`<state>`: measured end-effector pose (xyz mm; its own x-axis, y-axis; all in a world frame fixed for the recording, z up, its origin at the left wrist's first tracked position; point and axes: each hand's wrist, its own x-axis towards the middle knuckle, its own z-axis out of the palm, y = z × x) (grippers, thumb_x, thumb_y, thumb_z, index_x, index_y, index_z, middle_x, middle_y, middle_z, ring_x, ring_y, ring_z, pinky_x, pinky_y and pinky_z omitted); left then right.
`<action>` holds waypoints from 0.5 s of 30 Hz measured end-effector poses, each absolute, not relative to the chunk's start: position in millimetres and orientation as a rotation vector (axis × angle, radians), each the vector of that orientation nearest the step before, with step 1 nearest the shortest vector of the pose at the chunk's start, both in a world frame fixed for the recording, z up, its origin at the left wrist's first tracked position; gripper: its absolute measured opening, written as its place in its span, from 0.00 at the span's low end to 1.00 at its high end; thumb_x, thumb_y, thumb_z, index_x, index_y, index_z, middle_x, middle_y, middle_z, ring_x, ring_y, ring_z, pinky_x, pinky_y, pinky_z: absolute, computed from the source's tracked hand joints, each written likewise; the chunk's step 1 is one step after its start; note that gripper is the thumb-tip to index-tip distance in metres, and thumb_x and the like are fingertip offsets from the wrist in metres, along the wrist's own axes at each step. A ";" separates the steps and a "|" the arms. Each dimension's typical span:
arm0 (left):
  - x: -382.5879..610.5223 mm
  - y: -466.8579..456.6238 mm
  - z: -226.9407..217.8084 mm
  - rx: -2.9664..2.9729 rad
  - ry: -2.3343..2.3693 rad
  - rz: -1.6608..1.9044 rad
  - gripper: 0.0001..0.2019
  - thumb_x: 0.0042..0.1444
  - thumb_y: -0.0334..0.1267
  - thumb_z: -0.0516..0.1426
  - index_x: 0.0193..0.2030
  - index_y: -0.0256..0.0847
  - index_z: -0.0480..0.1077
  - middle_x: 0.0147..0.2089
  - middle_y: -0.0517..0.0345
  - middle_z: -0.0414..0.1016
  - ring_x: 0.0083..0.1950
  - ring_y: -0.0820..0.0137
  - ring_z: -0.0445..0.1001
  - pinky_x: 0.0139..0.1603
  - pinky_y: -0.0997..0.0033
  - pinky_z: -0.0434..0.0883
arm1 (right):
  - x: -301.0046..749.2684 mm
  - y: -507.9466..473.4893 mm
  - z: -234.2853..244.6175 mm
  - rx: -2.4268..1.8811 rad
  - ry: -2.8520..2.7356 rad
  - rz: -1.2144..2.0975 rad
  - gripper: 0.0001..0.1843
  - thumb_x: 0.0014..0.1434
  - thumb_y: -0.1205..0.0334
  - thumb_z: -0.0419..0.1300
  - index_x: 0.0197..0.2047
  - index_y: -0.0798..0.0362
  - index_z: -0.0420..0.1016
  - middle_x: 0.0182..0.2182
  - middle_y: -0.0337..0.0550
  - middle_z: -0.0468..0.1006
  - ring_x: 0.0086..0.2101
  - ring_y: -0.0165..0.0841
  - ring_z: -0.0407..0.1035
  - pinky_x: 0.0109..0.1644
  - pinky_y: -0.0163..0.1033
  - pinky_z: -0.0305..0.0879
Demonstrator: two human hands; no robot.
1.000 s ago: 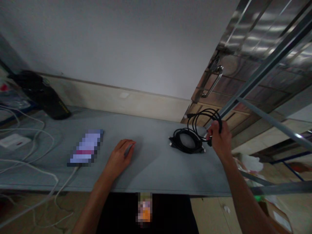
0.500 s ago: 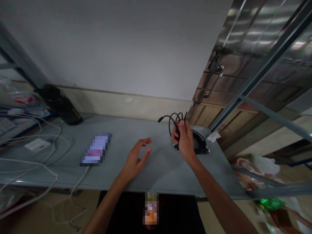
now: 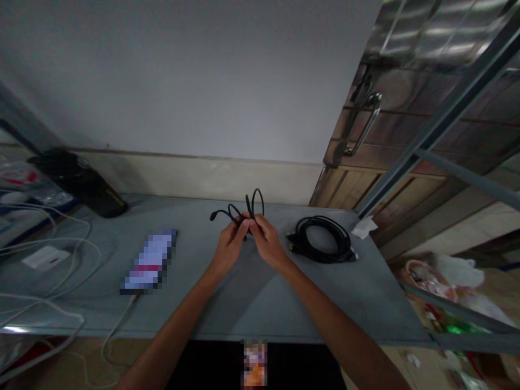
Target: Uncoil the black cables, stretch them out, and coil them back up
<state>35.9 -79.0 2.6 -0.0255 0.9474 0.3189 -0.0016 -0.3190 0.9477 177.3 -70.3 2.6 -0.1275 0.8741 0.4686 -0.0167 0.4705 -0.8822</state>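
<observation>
A thin black cable (image 3: 257,196) is held in loose loops above the middle of the grey table (image 3: 268,292). My left hand (image 3: 231,241) pinches it from the left, and my right hand (image 3: 266,238) grips it from the right, with the thumbs nearly touching. One dark plug end sticks out to the left of my fingers. To the right of my hands, a thicker coiled black cable (image 3: 303,246) lies on the table, apart from them. My fingers hide the middle of the held cable.
A phone (image 3: 148,262) with a white cord lies on the left. Behind it a black bottle (image 3: 85,181) leans near white cables (image 3: 60,290) and a white charger (image 3: 45,258). Crumpled white paper (image 3: 364,227) sits by the right bed-frame post. A pink basket (image 3: 430,279) stands below.
My right hand has brought the thin cable leftward from above the coiled one to the middle. My left hand, open and empty before, has closed on it too. The view has shifted slightly.
</observation>
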 end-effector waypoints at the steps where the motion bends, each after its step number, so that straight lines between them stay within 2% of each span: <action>1: 34.8 -78.3 -0.2 1.407 1.037 1.458 0.23 0.69 0.60 0.65 0.53 0.41 0.83 0.53 0.48 0.88 0.55 0.56 0.85 0.62 0.57 0.79 | 179.1 -70.8 0.3 -0.786 -1.504 0.901 0.25 0.78 0.35 0.57 0.60 0.43 0.84 0.53 0.47 0.83 0.56 0.43 0.77 0.65 0.49 0.71; 4: 30.4 -77.0 -2.9 1.246 0.975 1.482 0.22 0.71 0.60 0.64 0.52 0.41 0.83 0.51 0.47 0.88 0.53 0.57 0.86 0.57 0.57 0.81 | 186.1 -71.6 -3.5 -0.812 -1.485 0.825 0.25 0.79 0.37 0.58 0.62 0.43 0.84 0.51 0.47 0.81 0.54 0.42 0.76 0.65 0.48 0.70; 7: 21.7 -77.1 3.5 1.041 0.900 1.537 0.22 0.70 0.58 0.65 0.53 0.39 0.83 0.44 0.48 0.88 0.45 0.58 0.86 0.52 0.58 0.82 | 195.7 -69.0 -3.1 -0.874 -1.423 0.796 0.27 0.78 0.34 0.57 0.57 0.45 0.85 0.42 0.44 0.79 0.45 0.39 0.75 0.56 0.46 0.72; 10: 9.0 -76.8 11.5 0.901 0.863 1.598 0.20 0.68 0.55 0.67 0.51 0.38 0.84 0.37 0.52 0.85 0.37 0.62 0.84 0.47 0.58 0.82 | 205.8 -64.1 0.0 -0.916 -1.350 0.813 0.31 0.79 0.31 0.52 0.52 0.46 0.85 0.35 0.41 0.78 0.38 0.37 0.73 0.47 0.44 0.71; 12: -0.3 -74.6 13.9 0.842 0.870 1.650 0.18 0.68 0.53 0.65 0.49 0.39 0.84 0.36 0.53 0.84 0.35 0.63 0.83 0.46 0.59 0.83 | 212.1 -60.8 3.6 -0.919 -1.257 0.823 0.31 0.79 0.32 0.51 0.56 0.48 0.84 0.38 0.43 0.81 0.38 0.37 0.75 0.45 0.43 0.72; 15: -13.6 -68.5 12.9 0.745 0.932 1.764 0.17 0.69 0.51 0.61 0.47 0.39 0.83 0.34 0.53 0.83 0.34 0.64 0.82 0.45 0.59 0.83 | 222.6 -56.4 10.9 -0.895 -1.071 0.798 0.30 0.78 0.33 0.55 0.59 0.50 0.82 0.44 0.46 0.83 0.42 0.38 0.78 0.44 0.43 0.74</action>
